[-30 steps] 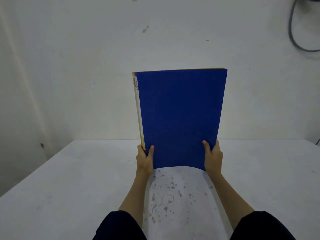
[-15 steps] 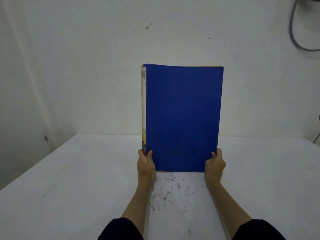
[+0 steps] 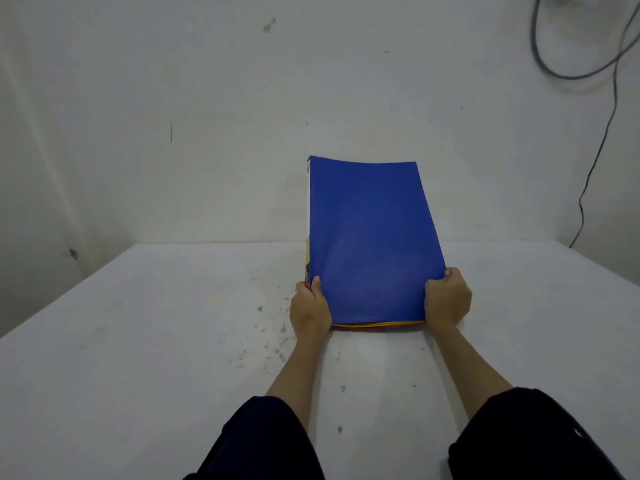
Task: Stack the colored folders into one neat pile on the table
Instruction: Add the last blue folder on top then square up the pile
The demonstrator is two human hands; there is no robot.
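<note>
A pile of folders (image 3: pixel 370 244) with a blue one facing me leans away from me, its near edge down on the white table (image 3: pixel 138 341). Yellow and red edges of other folders show along the bottom and the left spine. My left hand (image 3: pixel 310 308) grips the pile's lower left corner, thumb on the blue cover. My right hand (image 3: pixel 446 299) clasps the lower right corner. The folders behind the blue cover are mostly hidden.
A white wall (image 3: pixel 207 116) rises right behind the table's far edge. A grey cable (image 3: pixel 602 133) hangs down the wall at the upper right. Dark specks mark the tabletop near my hands. My dark sleeves fill the bottom of the view.
The pile stood upright on its bottom edge before. It has tipped back away from me and sits lower, with both hands still at its lower corners.
</note>
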